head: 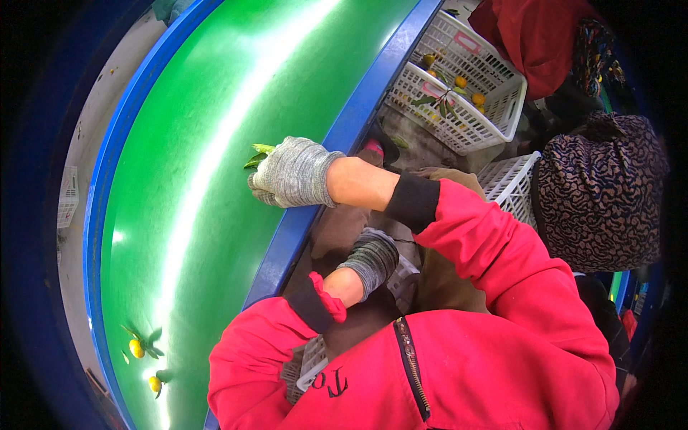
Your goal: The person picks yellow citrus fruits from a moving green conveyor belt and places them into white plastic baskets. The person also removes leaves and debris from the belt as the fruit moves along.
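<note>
My right hand [293,172], in a grey knit glove, is above the near side of a green conveyor belt [231,226] with its fingers curled. Green leaves [260,155] stick out past its fingers; whether a fruit is inside the hand is hidden. My left hand [376,260], in a darker grey striped glove, hangs lower, on my side of the blue belt rim [293,228] and above my lap. Its fingers are turned away, so what it holds cannot be seen. Two small orange citrus fruits, one with leaves [136,348] and one smaller [155,384], lie on the belt at lower left.
A white plastic crate [478,129] with several citrus fruits and leafy twigs stands beyond the rim at upper right. Other white crates [508,180] are beside and below me [314,360]. A person in a patterned garment [599,199] and another in red [529,43] are to my right.
</note>
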A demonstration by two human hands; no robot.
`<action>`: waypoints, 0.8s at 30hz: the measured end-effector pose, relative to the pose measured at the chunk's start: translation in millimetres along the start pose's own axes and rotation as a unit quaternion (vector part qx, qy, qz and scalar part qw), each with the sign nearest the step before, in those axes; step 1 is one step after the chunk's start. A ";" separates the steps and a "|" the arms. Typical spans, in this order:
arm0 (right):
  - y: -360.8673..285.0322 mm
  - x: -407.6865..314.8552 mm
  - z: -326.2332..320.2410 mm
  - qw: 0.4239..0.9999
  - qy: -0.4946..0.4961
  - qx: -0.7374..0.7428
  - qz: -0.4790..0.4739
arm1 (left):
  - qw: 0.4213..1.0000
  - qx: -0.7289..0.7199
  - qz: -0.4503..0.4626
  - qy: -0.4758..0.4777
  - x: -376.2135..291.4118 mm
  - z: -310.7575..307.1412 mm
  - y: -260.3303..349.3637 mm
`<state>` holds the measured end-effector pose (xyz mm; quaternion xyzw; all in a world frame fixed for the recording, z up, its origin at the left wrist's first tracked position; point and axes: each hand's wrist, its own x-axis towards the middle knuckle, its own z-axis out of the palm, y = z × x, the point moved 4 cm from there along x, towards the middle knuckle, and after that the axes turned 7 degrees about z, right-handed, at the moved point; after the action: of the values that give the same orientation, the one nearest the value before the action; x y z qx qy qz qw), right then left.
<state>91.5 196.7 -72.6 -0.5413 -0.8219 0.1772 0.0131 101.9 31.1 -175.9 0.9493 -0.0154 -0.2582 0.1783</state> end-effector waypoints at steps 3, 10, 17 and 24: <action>-4.4 -3.1 -1.5 1.000 0.005 -0.004 -0.005 | 1.000 0.006 -0.004 -0.004 -1.8 0.6 4.0; -6.8 -4.7 13.4 1.000 0.013 -0.027 -0.007 | 1.000 0.010 -0.002 0.013 0.1 8.4 6.4; -10.4 0.5 42.8 0.999 0.011 -0.045 -0.004 | 0.999 0.027 0.007 0.040 6.8 34.2 0.7; -7.0 15.4 56.8 0.999 0.005 -0.033 0.000 | 0.998 0.016 0.027 0.052 5.9 45.4 -12.3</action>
<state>66.8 192.3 -126.3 -0.5426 -0.8269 0.1474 -0.0006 83.8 26.9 -219.5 0.9635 -0.0361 -0.2030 0.1707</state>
